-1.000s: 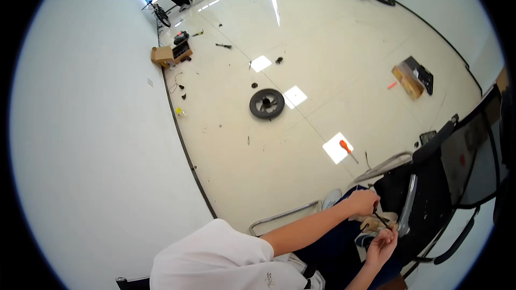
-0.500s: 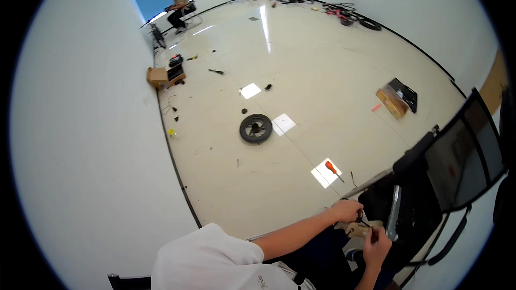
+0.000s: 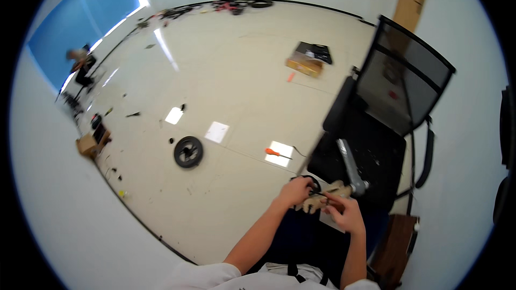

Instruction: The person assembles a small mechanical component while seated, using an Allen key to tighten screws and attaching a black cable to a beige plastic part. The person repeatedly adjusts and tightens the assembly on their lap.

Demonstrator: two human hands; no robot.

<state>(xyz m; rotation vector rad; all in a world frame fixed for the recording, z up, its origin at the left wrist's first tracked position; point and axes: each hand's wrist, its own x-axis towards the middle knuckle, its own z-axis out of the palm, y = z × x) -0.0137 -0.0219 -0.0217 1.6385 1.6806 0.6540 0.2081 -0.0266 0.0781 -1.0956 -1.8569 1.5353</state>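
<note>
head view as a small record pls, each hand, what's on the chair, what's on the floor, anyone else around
left hand: closed on a thin dark part
right hand: fingers at the part's other end; grip unclear
near hands: tan piece, kind unclear
chair: black, mesh back; silver-grey metal part on seat
floor: orange-handled screwdriver; black wheel, lying flat; open cardboard box at left
other person: seated, far left, blurred

Two hands [image 3: 348,215], one orange screwdriver [image 3: 273,152]
</note>
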